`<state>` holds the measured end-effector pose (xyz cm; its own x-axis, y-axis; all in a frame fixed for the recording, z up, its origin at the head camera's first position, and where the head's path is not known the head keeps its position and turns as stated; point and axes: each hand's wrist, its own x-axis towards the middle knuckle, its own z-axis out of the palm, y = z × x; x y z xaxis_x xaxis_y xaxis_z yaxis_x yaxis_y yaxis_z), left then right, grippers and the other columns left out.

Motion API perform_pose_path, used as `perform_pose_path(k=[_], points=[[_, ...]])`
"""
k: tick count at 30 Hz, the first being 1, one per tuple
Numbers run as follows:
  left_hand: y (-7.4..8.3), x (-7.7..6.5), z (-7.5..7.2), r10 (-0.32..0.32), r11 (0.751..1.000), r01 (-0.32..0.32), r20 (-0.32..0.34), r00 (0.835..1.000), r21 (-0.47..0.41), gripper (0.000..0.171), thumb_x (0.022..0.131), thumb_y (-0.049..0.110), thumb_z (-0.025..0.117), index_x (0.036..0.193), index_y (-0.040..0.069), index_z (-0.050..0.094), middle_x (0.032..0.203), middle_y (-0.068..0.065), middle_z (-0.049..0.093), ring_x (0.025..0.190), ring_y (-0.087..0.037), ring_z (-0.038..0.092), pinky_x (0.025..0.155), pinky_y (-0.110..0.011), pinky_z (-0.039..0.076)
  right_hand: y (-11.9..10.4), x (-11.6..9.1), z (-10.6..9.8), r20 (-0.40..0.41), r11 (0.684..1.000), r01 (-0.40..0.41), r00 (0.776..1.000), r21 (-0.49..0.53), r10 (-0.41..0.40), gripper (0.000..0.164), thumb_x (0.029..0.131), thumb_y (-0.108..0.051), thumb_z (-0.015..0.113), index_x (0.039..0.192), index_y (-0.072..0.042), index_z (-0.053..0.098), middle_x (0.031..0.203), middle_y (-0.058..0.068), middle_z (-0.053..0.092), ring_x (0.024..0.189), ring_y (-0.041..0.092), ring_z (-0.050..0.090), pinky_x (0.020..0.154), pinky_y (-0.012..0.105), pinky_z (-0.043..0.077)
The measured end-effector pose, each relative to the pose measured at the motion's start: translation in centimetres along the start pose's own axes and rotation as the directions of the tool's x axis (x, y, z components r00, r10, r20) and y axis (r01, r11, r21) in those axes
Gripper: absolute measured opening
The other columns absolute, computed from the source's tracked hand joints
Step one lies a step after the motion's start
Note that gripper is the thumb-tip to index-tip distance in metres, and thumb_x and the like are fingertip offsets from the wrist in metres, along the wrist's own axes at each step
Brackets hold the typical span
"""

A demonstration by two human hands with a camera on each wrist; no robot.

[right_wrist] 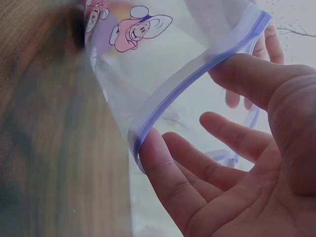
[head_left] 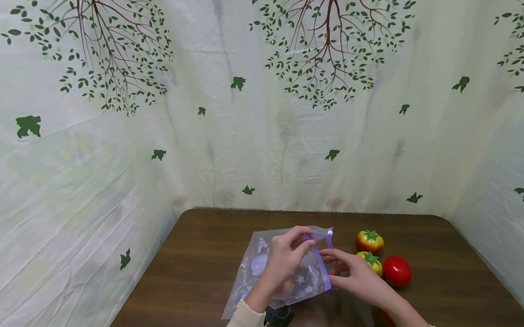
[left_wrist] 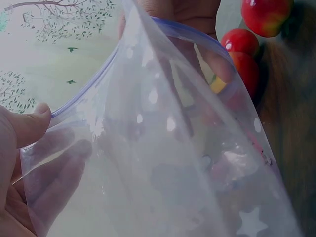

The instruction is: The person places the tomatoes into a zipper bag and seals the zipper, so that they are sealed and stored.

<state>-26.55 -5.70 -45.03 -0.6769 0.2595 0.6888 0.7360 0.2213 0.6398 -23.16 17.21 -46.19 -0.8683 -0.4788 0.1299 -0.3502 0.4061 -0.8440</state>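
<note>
A clear plastic zip bag [head_left: 248, 280] with a purple zip edge and printed cartoon figures lies tilted over the table, its mouth spread apart. My left hand [head_left: 282, 257] pinches the zip edge between thumb and fingers; the left wrist view shows the thumb [left_wrist: 34, 123] on the near side and the fingers behind the film. At the mouth, my right hand [head_left: 358, 277] has its fingers spread. In the right wrist view the thumb [right_wrist: 247, 79] and a fingertip [right_wrist: 153, 148] touch the purple rim [right_wrist: 197, 74], with other fingers inside the opening.
Right of the bag sit two yellow-red tomato-like fruits with green tops, one farther back [head_left: 370, 241] and one [head_left: 369, 261] beside my right hand. A glossy red round fruit [head_left: 397, 271] is next to them. Another red one [head_left: 386, 317] is partly hidden under my right forearm. Printed curtains surround the brown table [head_left: 206, 239].
</note>
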Motion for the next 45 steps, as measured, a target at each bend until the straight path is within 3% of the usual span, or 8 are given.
perform_pose_path(k=[4, 12, 19, 25, 29, 39, 45], points=[[-0.1, -0.1, 0.0, 0.000, 1.000, 0.000, 0.000, 1.000, 0.017, 0.017, 0.095, 0.020, 0.071, 0.112, 0.015, 0.070, 0.094, 0.005, 0.073, 0.074, -0.005, 0.064, 0.069, -0.024, 0.057, -0.1, 0.0, 0.0, -0.005, 1.000, 0.000, 1.000, -0.004, 0.000, 0.054, 0.091, -0.033, 0.076, 0.140, -0.021, 0.057, 0.133, 0.008, 0.063, 0.100, 0.021, 0.068, 0.078, 0.027, 0.058], [-0.2, -0.5, -0.1, -0.045, 0.999, 0.045, 0.028, 0.999, -0.007, 0.021, 0.095, 0.019, 0.071, 0.116, 0.016, 0.071, 0.109, -0.001, 0.074, 0.102, -0.009, 0.070, 0.084, -0.026, 0.057, -0.1, 0.2, 0.1, -0.018, 0.999, 0.037, 0.999, 0.013, -0.037, 0.051, 0.092, -0.030, 0.076, 0.139, -0.022, 0.058, 0.132, 0.006, 0.064, 0.101, 0.021, 0.069, 0.081, 0.029, 0.058], [-0.2, -0.2, -0.1, 0.012, 1.000, -0.012, 0.001, 1.000, 0.004, 0.024, 0.095, 0.017, 0.071, 0.119, 0.011, 0.070, 0.110, -0.005, 0.074, 0.102, -0.016, 0.071, 0.084, -0.028, 0.057, -0.3, 0.1, -0.3, -0.034, 0.999, 0.038, 0.999, 0.029, -0.037, 0.052, 0.092, -0.031, 0.075, 0.139, -0.018, 0.058, 0.132, 0.010, 0.063, 0.106, 0.030, 0.067, 0.084, 0.030, 0.057], [-0.2, 0.0, -0.4, -0.036, 0.999, 0.036, 0.004, 0.999, 0.013, 0.025, 0.096, 0.019, 0.070, 0.120, 0.012, 0.070, 0.112, 0.000, 0.074, 0.103, -0.012, 0.070, 0.085, -0.025, 0.056, -0.4, -0.1, -0.7, -0.058, 0.999, 0.018, 0.998, 0.045, -0.015, 0.053, 0.091, -0.032, 0.076, 0.138, -0.018, 0.058, 0.133, 0.012, 0.062, 0.109, 0.038, 0.065, 0.082, 0.025, 0.056], [-0.4, 0.2, -0.5, -0.047, 0.998, 0.047, 0.001, 0.999, 0.031, 0.026, 0.095, 0.017, 0.071, 0.121, 0.013, 0.071, 0.114, 0.002, 0.073, 0.103, -0.010, 0.070, 0.084, -0.026, 0.056, -0.4, -0.2, -1.0, -0.079, 0.999, 0.008, 0.997, 0.033, -0.006, 0.051, 0.091, -0.033, 0.076, 0.137, -0.022, 0.059, 0.133, 0.007, 0.062, 0.110, 0.036, 0.065, 0.082, 0.025, 0.056], [-0.7, 0.3, -0.6, -0.070, 0.997, 0.070, -0.008, 0.998, 0.020, 0.028, 0.094, 0.015, 0.073, 0.121, 0.012, 0.071, 0.115, 0.003, 0.073, 0.104, -0.010, 0.069, 0.086, -0.029, 0.057, -0.6, -0.2, -1.9, -0.120, 1.000, 0.013, 0.993, -0.020, -0.015, 0.050, 0.090, -0.031, 0.077, 0.135, -0.016, 0.061, 0.129, 0.007, 0.065, 0.107, 0.029, 0.067, 0.083, 0.031, 0.057], [-0.8, 0.3, -0.6, -0.078, 0.997, 0.078, -0.010, 0.997, 0.026, 0.029, 0.094, 0.020, 0.072, 0.122, 0.013, 0.071, 0.114, 0.006, 0.073, 0.103, -0.012, 0.070, 0.085, -0.042, 0.058, -0.7, -0.5, -2.7, -0.176, 1.000, -0.010, 0.984, -0.028, 0.005, 0.049, 0.087, -0.030, 0.080, 0.132, -0.020, 0.063, 0.128, 0.002, 0.065, 0.105, 0.026, 0.068, 0.083, 0.029, 0.057]])
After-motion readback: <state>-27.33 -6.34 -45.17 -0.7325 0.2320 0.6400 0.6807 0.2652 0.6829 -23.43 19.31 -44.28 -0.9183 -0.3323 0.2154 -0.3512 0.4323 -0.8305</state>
